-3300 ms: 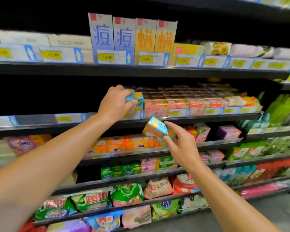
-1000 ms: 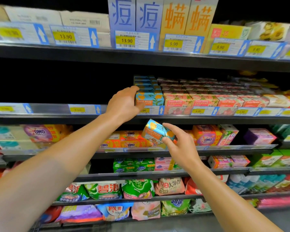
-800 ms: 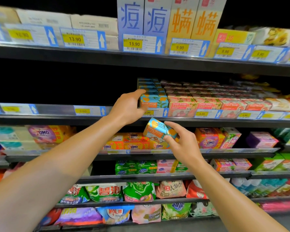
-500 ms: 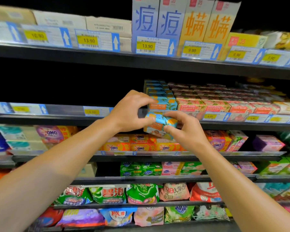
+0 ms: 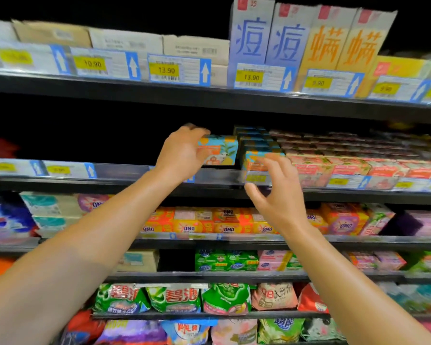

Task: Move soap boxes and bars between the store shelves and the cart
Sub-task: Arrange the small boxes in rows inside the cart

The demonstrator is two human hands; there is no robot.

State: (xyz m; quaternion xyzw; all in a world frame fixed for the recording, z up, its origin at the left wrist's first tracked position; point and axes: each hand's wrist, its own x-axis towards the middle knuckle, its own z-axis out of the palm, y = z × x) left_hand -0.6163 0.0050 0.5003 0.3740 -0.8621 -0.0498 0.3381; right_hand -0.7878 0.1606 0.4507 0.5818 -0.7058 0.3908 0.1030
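The left hand (image 5: 182, 155) grips a blue-and-orange soap box (image 5: 219, 149) at the shelf (image 5: 125, 181) edge; the right hand (image 5: 274, 195) hovers spread and empty

Two hands (image 5: 182, 155), two blue tall boxes (image 5: 251, 33), two orange tall boxes (image 5: 329, 41), six shelves (image 5: 135, 90)

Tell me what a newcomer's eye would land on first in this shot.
Most likely the two bare arms reaching up from the bottom corners: the left hand grips a blue-and-orange soap box at the second shelf from the top, while the right hand hovers open just below and to its right. Next, the tall boxes with big blue and orange characters on the top shelf.
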